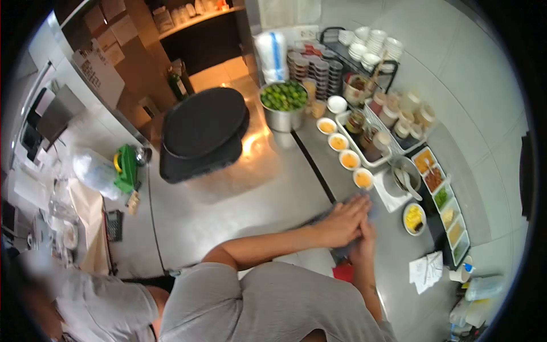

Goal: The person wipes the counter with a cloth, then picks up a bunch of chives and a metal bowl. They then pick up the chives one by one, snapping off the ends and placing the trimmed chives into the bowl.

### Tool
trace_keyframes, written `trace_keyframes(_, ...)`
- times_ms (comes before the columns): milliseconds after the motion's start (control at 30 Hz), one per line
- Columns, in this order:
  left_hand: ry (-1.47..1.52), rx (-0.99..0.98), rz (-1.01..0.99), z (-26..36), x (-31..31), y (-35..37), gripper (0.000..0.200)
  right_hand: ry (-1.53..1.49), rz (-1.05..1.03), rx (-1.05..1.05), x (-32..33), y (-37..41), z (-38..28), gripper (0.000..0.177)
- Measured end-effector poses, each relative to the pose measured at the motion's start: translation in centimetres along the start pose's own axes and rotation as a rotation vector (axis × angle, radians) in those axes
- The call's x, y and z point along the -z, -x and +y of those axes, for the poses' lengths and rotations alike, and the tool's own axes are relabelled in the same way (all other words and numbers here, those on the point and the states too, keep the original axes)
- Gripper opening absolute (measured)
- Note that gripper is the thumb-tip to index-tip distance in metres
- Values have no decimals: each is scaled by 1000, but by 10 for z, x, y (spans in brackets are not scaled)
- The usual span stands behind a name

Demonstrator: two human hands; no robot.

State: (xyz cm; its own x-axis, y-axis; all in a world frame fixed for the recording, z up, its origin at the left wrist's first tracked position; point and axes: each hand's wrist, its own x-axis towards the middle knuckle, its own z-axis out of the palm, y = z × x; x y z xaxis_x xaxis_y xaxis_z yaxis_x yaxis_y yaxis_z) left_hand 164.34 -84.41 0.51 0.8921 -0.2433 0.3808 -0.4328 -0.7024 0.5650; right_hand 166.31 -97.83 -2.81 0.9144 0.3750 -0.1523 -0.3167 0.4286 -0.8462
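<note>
My left hand [344, 221] and my right hand [363, 235] are pressed together over the edge of the steel counter [250, 214]. A dark grey-blue cloth [343, 251] shows beneath and between them, bunched in the grip. Their fingers are partly blurred and overlap. Just beyond the hands stands the nearest of several small white cups [363, 179] with orange contents. To the right sits a white bowl [414, 219] with yellow pieces and something dark. A red item [342, 272] lies below the hands.
Black round trays [205, 122] are stacked at the back left. A steel pot [283, 118] of green pieces stands behind. White trays hold bottles; a condiment row [447, 199] lines the right side. Papers [425, 272] lie at right. Another person [108, 299] is at lower left.
</note>
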Motion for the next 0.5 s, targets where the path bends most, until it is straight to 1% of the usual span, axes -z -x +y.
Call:
trace_keyframes(33,-38,-6,-91,-6,16,4,60,-37,67,-62,2,1,1,44)
trace_keyframes(67,-65,-64,-149,-20,42,4,61,-70,124,-125,6,4,-5,47)
trace_keyframes(100,-92,-119,-202,-35,70,2,61,-87,202,-146,4,11,-17,48)
trace_keyframes(133,-118,-172,-255,-50,99,0,62,-151,226,-113,25,17,-17,52)
trace_keyframes(167,-224,-150,-263,-70,133,-3,61,-210,219,-142,50,21,-24,54)
trace_keyframes(200,-322,-126,-275,-92,173,-9,60,-179,272,-73,69,27,-30,54)
trace_keyframes(267,-415,-14,-234,-115,264,-34,52,-195,281,-34,116,40,-45,55)
trace_keyframes(300,-467,-90,-91,-126,310,-40,44,-158,326,-16,155,44,-45,55)
trace_keyframes(333,-603,-61,8,-119,355,-47,37,29,503,-1,198,48,-42,55)
trace_keyframes(367,-507,-122,181,-142,392,-59,34,314,855,1,264,51,-31,52)
trace_keyframes(400,-525,-100,309,-126,439,-70,25,755,1112,-224,268,47,-45,46)
trace_keyframes(433,-729,-92,386,-113,483,-81,28,1152,1300,-63,265,41,-47,44)
trace_keyframes(467,-908,-284,636,-94,514,-89,23,1548,1466,119,260,35,-42,42)
trace_keyframes(500,-1033,-265,774,-90,559,-107,19,1951,1604,317,240,35,-39,40)
